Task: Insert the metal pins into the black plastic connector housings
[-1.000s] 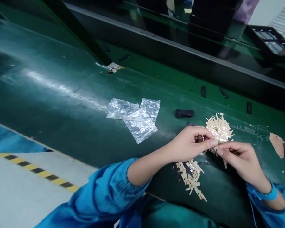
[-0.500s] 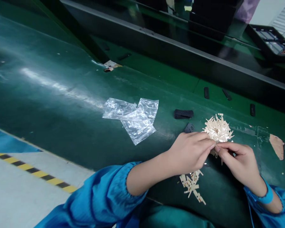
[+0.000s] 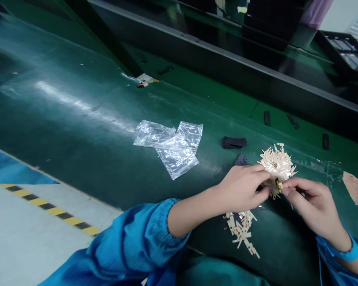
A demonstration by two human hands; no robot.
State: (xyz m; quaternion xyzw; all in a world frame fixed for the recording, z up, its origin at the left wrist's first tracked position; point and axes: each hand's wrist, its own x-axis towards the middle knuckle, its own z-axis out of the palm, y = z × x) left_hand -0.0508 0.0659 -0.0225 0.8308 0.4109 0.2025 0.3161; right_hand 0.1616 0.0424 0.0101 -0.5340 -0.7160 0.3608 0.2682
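My right hand pinches a small part with yellow, black and pale areas between thumb and forefinger. To its left, my left hand has its thumb and forefinger apart, with no object visible between them. Just beyond both hands lies a heap of small cream-coloured strips. A looser scatter of similar strips spreads on the near side of my left hand. Partly covered by that hand is a flat dark piece with small holes.
Clear plastic bags lie left of my hands on the green tabletop. A stack of black pieces sits beyond my left hand. Several black pieces, including one at the right, lie near the dark raised ledge.
My hands have drawn apart. The small part now shows in my right fingertips, and my left thumb and forefinger have opened. The whole view has shifted slightly.
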